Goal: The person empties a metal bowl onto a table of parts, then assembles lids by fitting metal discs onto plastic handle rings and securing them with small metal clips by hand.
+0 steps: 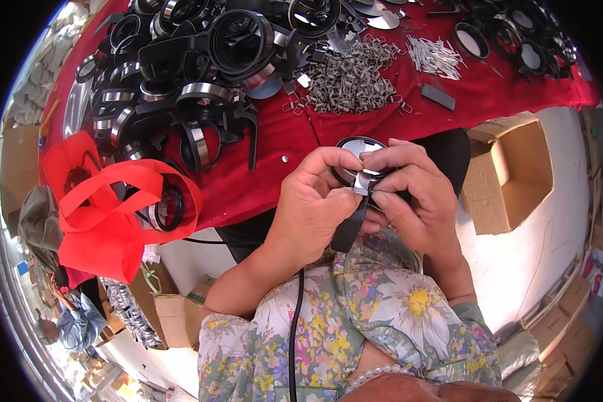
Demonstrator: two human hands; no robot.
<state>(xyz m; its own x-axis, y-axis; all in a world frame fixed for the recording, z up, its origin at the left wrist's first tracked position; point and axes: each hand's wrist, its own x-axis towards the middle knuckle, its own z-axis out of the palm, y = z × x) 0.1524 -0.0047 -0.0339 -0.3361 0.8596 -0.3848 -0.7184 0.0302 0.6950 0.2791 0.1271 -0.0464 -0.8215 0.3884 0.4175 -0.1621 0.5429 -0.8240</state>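
Observation:
Close to my body, both hands are closed on a black ring-shaped part with a handle. A shiny round surface shows inside its ring, and the dark handle hangs down toward my lap. My left hand pinches it from the left, thumb and index finger at a small shiny metal piece where ring and handle meet. From the right, my right hand grips the same spot, its fingertips touching the ring's near edge. My fingers hide part of the joint, so how the metal piece is seated cannot be seen.
Black ring parts with handles are heaped at the far left of the red-covered table. Wire clips and thin metal pins lie in piles. A red fabric bag sits left; a cardboard box stands right.

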